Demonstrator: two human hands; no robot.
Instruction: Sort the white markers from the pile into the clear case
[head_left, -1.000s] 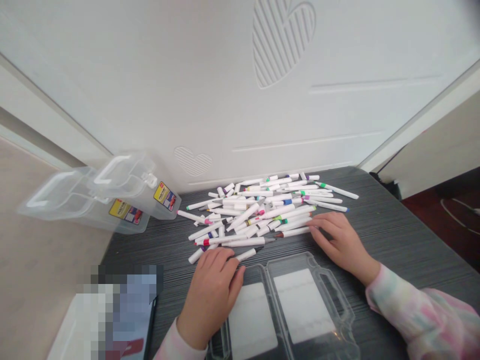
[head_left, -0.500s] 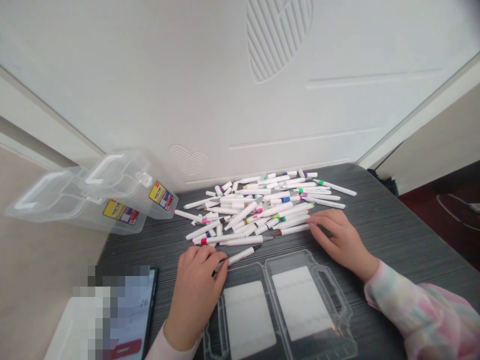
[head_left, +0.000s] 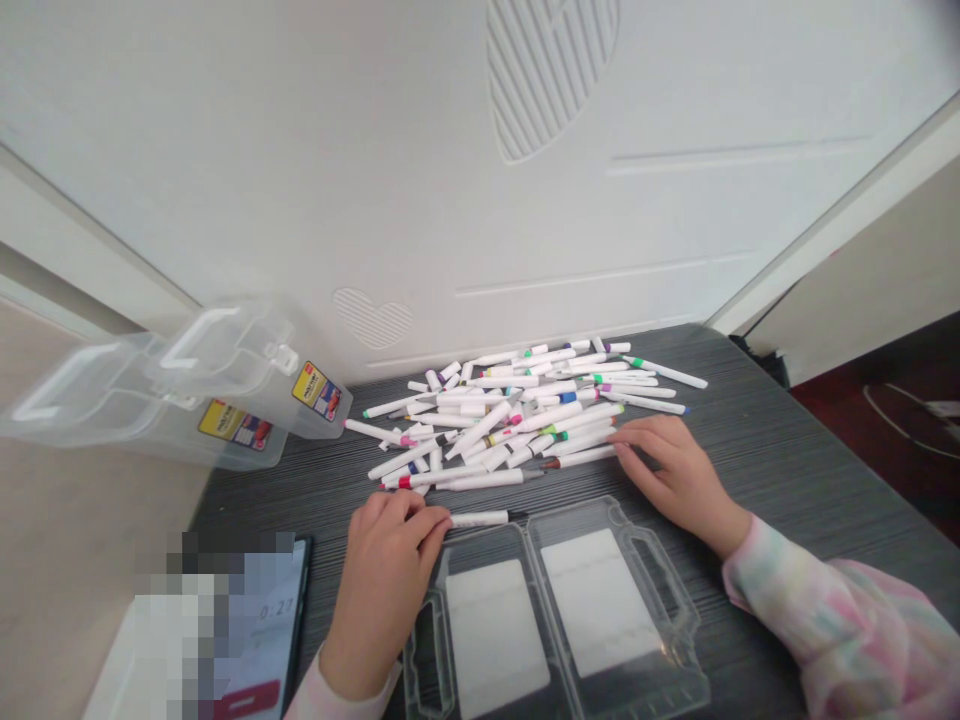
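My left hand [head_left: 394, 565] is closed around the end of a white marker [head_left: 480, 519] with a dark tip. The marker lies almost level just beyond an open clear plastic case [head_left: 534, 560]. At the right of the pile, my right hand [head_left: 671, 475] has its thumb and fingertips closed at the end of a white marker with a brown tip [head_left: 585, 458]. Loose white markers [head_left: 484, 425] with many tip colours, and several caps, lie heaped between and beyond my hands. White sheets [head_left: 499, 635] show in both halves of the case.
Two translucent plastic boxes with handles [head_left: 255, 370] stand at the left. A phone [head_left: 266, 630] with a timer on its screen lies at the front left. Behind the dark table [head_left: 780, 480] rises a white panel [head_left: 412, 200] with heart reliefs.
The marker in my left hand has turned from slanting upward to nearly level. My right hand keeps its place at the brown-tipped marker. The view has shifted slightly.
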